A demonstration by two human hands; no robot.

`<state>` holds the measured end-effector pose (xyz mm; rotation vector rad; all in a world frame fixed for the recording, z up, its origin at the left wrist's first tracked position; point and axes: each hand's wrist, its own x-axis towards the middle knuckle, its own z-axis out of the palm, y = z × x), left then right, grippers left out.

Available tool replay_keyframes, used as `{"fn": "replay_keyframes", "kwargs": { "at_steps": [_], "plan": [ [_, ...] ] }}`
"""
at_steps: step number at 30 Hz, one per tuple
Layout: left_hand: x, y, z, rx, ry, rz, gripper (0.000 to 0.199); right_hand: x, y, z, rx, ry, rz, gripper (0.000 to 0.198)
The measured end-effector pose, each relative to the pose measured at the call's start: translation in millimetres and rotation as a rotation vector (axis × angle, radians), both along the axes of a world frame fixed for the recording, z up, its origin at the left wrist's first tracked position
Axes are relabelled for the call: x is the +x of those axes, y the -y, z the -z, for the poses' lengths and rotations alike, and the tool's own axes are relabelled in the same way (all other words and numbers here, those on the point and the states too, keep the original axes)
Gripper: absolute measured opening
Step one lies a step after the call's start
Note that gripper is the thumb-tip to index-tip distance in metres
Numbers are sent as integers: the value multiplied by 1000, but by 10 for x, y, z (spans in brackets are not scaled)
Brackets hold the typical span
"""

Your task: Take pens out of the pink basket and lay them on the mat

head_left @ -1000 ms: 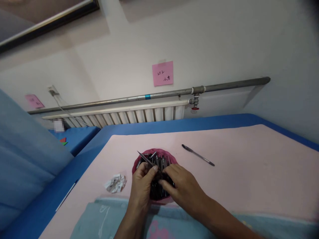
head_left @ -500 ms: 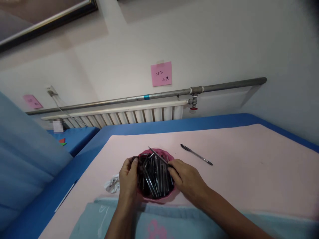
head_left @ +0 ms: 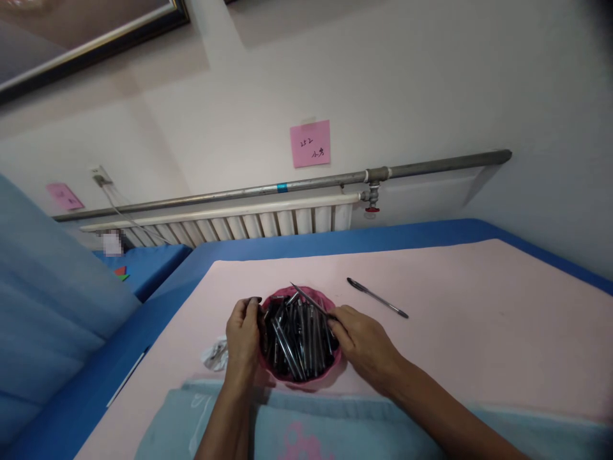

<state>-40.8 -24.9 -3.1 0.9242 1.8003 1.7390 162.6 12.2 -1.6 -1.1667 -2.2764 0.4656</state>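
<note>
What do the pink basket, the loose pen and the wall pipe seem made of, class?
Pink basket: probably moulded plastic, judging by its evenly coloured, scalloped rim.
Loose pen: likely glossy plastic; its barrel looks smoky, perhaps see-through.
Wall pipe: apparently metal, grey with a dull sheen.

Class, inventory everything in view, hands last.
Basket: one, pink, centre
Pens: many, mostly dark, in basket
Loose pen: one, dark, right of basket
Held pen: one, grey, above basket
Crumpled paper: one, white, left
Sheet: one, pink, under basket
Table: one, blue, under sheet
Cloth: one, pale blue, front
Curtain: one, blue, left
Notes: two, pink, wall
Pipe: one, grey, wall
Radiator: one, white, below pipe
Valve: one, red-handled, below pipe
Frame: one, black, upper left
Socket: one, white, wall
Pieces: two, red, green, left
Left hand: one, beside basket, holding something dark
Right hand: one, on held pen
</note>
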Motion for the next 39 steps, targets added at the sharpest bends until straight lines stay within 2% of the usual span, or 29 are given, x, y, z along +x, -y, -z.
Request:
{"fn": "replay_keyframes", "kwargs": {
  "at_steps": [14,22,39],
  "plan": [
    [-51,-20,43,-56,-63,34,30,14,-14,50,17,1,-22,25],
    [-56,-26,49,-30,-125,27,28,10,-9,50,46,8,-22,25],
    [-52,-49,35,-29,-76,11,23,12,-15,38,22,32,-34,23]
  ]
}}
